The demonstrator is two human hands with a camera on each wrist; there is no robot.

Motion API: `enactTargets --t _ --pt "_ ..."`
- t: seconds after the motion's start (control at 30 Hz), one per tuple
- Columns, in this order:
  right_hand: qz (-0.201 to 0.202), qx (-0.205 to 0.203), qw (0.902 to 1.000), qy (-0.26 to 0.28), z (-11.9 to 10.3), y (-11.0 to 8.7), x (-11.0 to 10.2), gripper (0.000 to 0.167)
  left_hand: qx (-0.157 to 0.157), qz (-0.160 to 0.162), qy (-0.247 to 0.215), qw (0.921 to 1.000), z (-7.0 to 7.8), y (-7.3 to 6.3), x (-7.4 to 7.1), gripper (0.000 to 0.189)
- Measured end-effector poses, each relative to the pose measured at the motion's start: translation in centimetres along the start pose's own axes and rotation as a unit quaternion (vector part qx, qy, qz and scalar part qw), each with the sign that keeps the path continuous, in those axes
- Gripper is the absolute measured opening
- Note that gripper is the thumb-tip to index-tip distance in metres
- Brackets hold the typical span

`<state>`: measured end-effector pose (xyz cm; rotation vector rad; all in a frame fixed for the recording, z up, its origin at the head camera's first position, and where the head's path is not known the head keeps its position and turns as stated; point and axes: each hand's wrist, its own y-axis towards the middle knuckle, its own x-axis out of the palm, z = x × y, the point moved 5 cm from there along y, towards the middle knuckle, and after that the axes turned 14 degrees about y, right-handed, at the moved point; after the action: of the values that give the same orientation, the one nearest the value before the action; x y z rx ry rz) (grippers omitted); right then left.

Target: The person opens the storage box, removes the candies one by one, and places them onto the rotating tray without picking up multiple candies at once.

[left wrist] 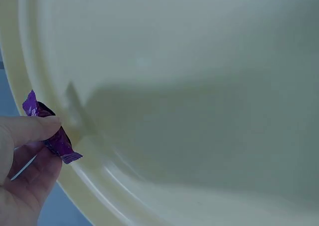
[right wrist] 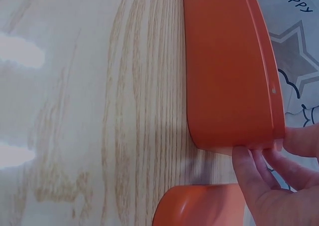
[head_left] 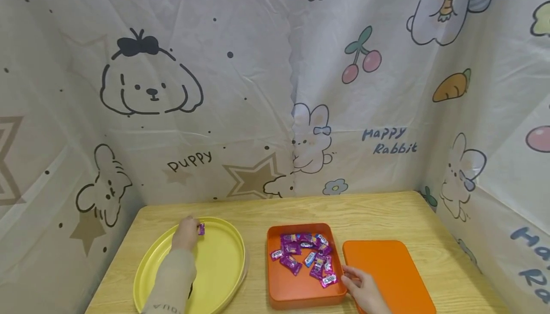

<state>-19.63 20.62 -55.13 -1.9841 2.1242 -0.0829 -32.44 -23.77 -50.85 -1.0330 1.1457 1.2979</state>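
Note:
My left hand (head_left: 185, 234) is over the far part of a round yellow tray (head_left: 221, 259). Between thumb and fingers it pinches a small candy in a purple twisted wrapper (left wrist: 62, 142), close above the tray's rim in the left wrist view. An orange rectangular box (head_left: 296, 295) stands to the right, holding several purple-wrapped candies (head_left: 290, 264), some with their white-and-blue labels up. At the box's near right side, my right hand (head_left: 363, 287) grips the wall, thumb at the rim and fingers against the outside (right wrist: 249, 171).
An orange lid (head_left: 386, 268) lies flat on the wooden table (head_left: 258, 214), right of the box and partly under the right hand. Printed cloth (head_left: 253, 89) hangs behind the table and along both sides.

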Motion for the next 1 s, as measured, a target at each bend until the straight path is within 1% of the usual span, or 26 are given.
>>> enactTargets --t 0.17,0.4,0.57,0.73,0.87,1.0 --pt "0.002 -0.002 1.0 -0.008 0.1 0.1 0.0 0.038 -0.025 -0.012 -0.008 0.9996 -0.9 -0.6 0.4 0.021" --pt "0.001 0.005 0.9997 -0.022 0.0 0.2 -0.1 0.039 -0.026 -0.023 0.001 0.9994 -1.5 -1.0 0.7 0.017" --pt "-0.002 0.006 0.9998 -0.018 0.2 0.2 -0.1 0.039 -0.04 -0.043 -0.012 0.9982 -1.7 -1.2 1.3 0.021" --pt "-0.003 0.003 0.9999 -0.012 0.3 0.2 -0.2 0.039 -0.042 -0.046 -0.009 0.9981 -1.7 -1.3 2.0 0.023" --pt "0.0 0.004 0.9999 -0.012 0.3 0.2 -0.2 0.039 -0.04 -0.045 0.009 0.9981 -1.7 -1.3 2.3 0.024" --pt "0.001 0.008 0.9999 -0.015 0.2 0.2 -0.2 0.039 -0.042 -0.042 0.016 0.9981 -1.6 -1.4 2.5 0.024"
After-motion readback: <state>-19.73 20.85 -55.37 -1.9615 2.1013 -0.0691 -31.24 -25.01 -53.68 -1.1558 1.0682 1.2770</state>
